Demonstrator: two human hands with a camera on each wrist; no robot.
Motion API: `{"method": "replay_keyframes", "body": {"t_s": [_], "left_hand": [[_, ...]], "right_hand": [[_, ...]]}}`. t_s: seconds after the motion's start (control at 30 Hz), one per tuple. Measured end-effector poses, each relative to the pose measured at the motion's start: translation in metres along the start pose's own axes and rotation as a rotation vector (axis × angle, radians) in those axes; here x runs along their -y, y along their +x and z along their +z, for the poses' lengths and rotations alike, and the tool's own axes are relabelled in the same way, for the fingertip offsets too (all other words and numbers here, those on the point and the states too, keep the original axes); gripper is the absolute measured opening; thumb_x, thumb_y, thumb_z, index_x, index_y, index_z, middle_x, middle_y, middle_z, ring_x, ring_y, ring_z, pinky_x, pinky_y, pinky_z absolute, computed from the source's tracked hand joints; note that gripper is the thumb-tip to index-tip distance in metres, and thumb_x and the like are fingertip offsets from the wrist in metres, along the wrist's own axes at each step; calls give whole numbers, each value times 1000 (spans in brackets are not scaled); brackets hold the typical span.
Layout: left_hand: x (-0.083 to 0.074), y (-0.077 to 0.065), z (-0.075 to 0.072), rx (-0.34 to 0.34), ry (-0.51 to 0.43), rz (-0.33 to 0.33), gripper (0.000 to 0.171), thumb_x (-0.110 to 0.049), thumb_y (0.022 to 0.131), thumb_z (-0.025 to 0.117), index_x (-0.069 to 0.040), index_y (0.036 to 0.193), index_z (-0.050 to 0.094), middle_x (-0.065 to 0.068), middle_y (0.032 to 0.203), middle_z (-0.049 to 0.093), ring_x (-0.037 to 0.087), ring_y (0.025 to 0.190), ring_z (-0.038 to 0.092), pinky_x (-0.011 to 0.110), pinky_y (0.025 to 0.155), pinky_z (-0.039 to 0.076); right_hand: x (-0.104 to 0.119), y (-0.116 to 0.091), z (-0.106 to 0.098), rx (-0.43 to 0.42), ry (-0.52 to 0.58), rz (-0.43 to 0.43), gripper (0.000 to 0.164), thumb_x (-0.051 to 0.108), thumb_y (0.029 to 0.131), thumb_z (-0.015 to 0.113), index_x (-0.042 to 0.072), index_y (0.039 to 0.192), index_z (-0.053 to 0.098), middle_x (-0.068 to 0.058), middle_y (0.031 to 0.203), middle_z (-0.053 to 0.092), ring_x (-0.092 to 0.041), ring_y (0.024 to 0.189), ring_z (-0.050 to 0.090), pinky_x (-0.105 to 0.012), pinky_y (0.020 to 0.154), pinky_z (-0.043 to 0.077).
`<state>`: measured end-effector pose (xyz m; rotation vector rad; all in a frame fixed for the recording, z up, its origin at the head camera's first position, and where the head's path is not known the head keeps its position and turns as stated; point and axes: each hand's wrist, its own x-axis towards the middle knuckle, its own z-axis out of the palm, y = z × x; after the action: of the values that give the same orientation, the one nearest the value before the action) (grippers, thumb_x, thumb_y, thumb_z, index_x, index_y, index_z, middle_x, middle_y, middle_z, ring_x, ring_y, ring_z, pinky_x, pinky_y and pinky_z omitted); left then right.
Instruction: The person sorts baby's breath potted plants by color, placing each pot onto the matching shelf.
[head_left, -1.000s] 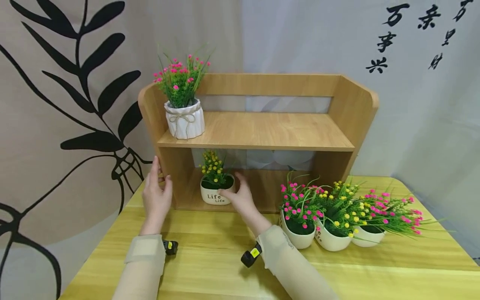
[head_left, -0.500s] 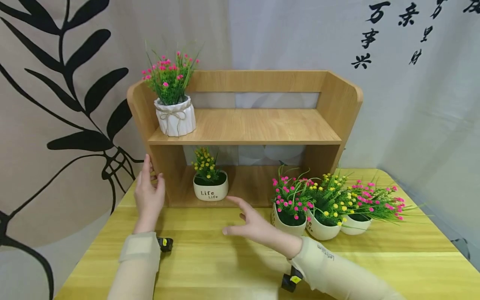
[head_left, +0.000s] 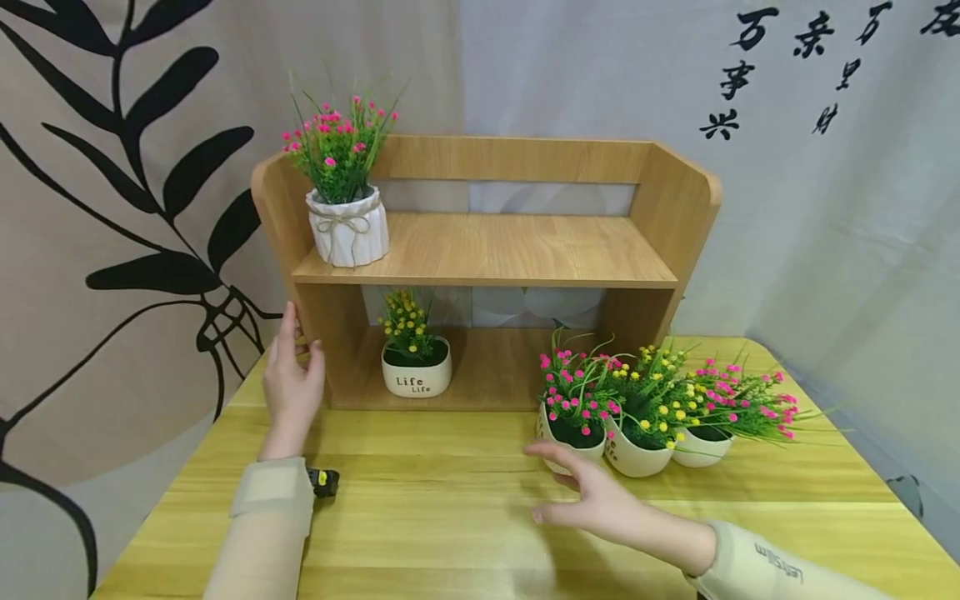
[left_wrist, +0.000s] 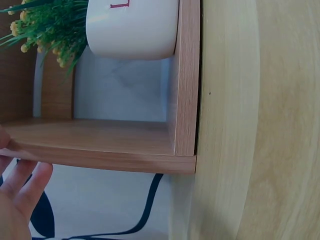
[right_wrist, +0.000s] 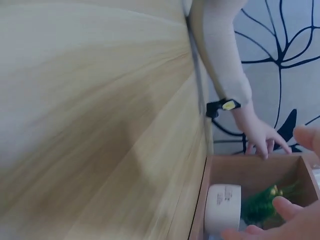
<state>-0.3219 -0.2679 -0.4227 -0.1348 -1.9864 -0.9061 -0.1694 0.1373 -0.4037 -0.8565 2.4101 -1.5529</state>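
My left hand (head_left: 292,392) holds the left side panel of a two-tier wooden desktop shelf (head_left: 487,275), thumb at the front edge, fingers along the outside. In the left wrist view its fingers (left_wrist: 32,187) lie against the panel's outer face. A small white "Life" pot with yellow flowers (head_left: 416,371) stands on the lower level, towards the left. My right hand (head_left: 596,496) is over the table with nothing in its spread fingers, in front of a white pot with pink flowers (head_left: 573,437).
Beside that pot stand a white pot with yellow flowers (head_left: 637,454) and another with pink flowers (head_left: 703,448). On the upper level's left end is a ribbed white pot with a twine bow (head_left: 348,233). Behind the wooden table (head_left: 420,517) hangs a printed curtain (head_left: 555,67).
My right hand has let go of the yellow-flowered pot on the lower level and moved right, out of the shelf, towards the pots on the table. The left hand stays at the side panel.
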Motion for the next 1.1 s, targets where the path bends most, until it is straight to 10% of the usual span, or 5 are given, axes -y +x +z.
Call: {"method": "replay_keyframes", "body": {"t_s": [0.3, 0.57, 1.1], "left_hand": [[0, 4, -1, 5, 5, 3, 70, 2, 93, 57, -23, 153, 31, 24, 123, 56, 39, 93, 63, 37, 65, 47], [0, 4, -4, 5, 13, 1, 71, 1, 92, 59, -23, 153, 31, 24, 124, 56, 39, 93, 63, 43, 66, 51], [-1, 0, -1, 14, 17, -11, 71, 1, 93, 59, -24, 153, 31, 23, 123, 56, 38, 92, 63, 21, 65, 41]], "right_hand": [[-4, -37, -29, -114, -36, 22, 66, 10, 84, 75, -3, 139, 42, -27, 139, 45, -14, 126, 46, -36, 96, 48], [-11, -48, -41, -179, -82, 119, 72, 12, 83, 75, -11, 140, 37, -31, 141, 42, -46, 125, 44, -51, 96, 45], [-41, -31, -39, -242, 42, 312, 98, 7, 77, 79, -16, 146, 14, -37, 149, 19, -49, 136, 25, -53, 108, 28]]}}
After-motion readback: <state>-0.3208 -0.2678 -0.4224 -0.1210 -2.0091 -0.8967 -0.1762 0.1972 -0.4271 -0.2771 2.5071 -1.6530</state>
